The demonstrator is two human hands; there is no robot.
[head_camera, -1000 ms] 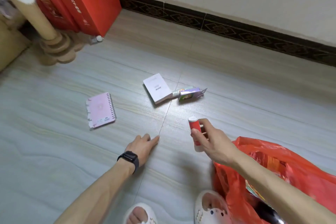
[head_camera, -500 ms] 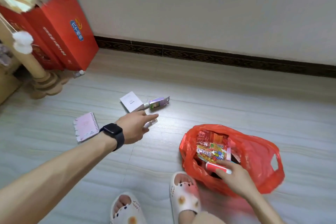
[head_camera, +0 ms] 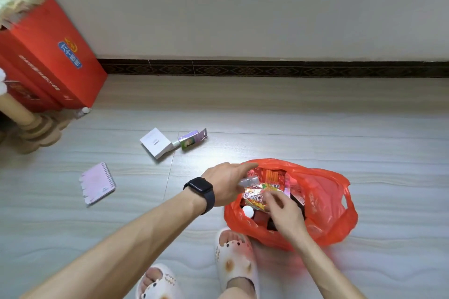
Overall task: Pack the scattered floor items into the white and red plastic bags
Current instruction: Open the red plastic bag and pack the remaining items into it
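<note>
the red plastic bag [head_camera: 325,201] sits open-mouthed on the floor just beside the right slipper [head_camera: 234,257], with snack packets [head_camera: 268,177] inside. the left hand [head_camera: 226,182] hovers at its rim, pinching a small clear packet [head_camera: 249,181] (too blurred to identify). the right hand [head_camera: 284,211] is over the bag's mouth, fingers curled; i cannot tell if it grips anything. a white box [head_camera: 156,142], purple carton [head_camera: 192,139] and pink notebook [head_camera: 97,183] lie further left.
</note>
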